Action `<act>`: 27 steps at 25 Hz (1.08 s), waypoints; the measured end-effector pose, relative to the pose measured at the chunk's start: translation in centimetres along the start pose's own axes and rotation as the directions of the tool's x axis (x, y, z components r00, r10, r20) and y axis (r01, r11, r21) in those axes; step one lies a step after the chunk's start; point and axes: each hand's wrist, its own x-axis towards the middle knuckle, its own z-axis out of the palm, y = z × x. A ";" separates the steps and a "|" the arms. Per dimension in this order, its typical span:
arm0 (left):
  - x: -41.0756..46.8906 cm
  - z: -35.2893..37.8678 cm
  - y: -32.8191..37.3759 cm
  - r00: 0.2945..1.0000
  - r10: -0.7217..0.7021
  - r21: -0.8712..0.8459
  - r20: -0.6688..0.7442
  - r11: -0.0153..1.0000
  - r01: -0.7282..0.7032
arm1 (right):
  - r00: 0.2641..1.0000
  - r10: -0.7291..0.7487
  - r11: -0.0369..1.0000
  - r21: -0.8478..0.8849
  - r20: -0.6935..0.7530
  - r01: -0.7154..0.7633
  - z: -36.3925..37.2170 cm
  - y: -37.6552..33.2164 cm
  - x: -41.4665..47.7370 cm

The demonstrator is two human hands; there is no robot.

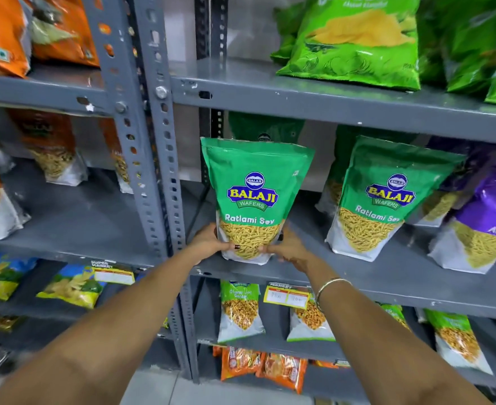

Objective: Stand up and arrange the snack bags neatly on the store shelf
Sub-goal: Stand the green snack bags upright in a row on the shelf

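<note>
A green Ratlami Sev snack bag [254, 194] stands upright at the front left of the middle grey shelf [386, 283]. My left hand [208, 244] grips its lower left corner and my right hand [289, 249] grips its lower right corner, thumbs on the clear window. Another green bag [265, 130] stands behind it, mostly hidden. A second Ratlami Sev bag [384, 200] stands to the right, leaning back slightly, with a purple bag [486, 220] beyond it.
Grey perforated uprights [165, 171] divide two shelf bays. Bright green chip bags [357, 42] lie on the shelf above. Orange bags [4, 33] fill the left bay. Smaller snack bags [240, 311] and a price tag [287, 295] sit below.
</note>
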 end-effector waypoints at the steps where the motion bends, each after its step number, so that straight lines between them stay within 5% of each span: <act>1: -0.7 0.0 0.1 1.000 0.002 0.011 -0.007 1.000 -0.001 | 1.000 0.007 1.000 -0.015 0.000 -0.007 0.0 0.2 -0.2; 13: -4.6 0.0 1.2 0.998 0.062 0.009 0.002 0.998 -0.062 | 0.999 0.015 0.994 -0.103 -0.035 -0.019 0.3 1.7 -0.2; 17: -4.9 -0.7 1.8 0.992 -0.091 0.277 0.088 0.959 0.064 | 0.996 0.093 0.989 -0.120 0.005 -0.092 -1.0 2.2 -0.2; 21: -5.3 0.3 3.4 0.910 -0.307 0.453 0.277 0.877 0.158 | 0.969 0.215 0.938 -0.250 -0.125 -0.240 -6.1 3.6 -0.9; 24: -5.8 3.1 5.8 0.769 -0.391 0.483 0.506 0.867 0.123 | 0.932 0.332 0.906 -0.226 -0.144 -0.358 -12.0 5.2 -1.3; 27: -5.7 8.0 8.9 0.682 -0.354 0.425 0.640 0.903 0.070 | 0.880 0.413 0.863 -0.209 -0.234 -0.460 -17.8 7.5 -1.3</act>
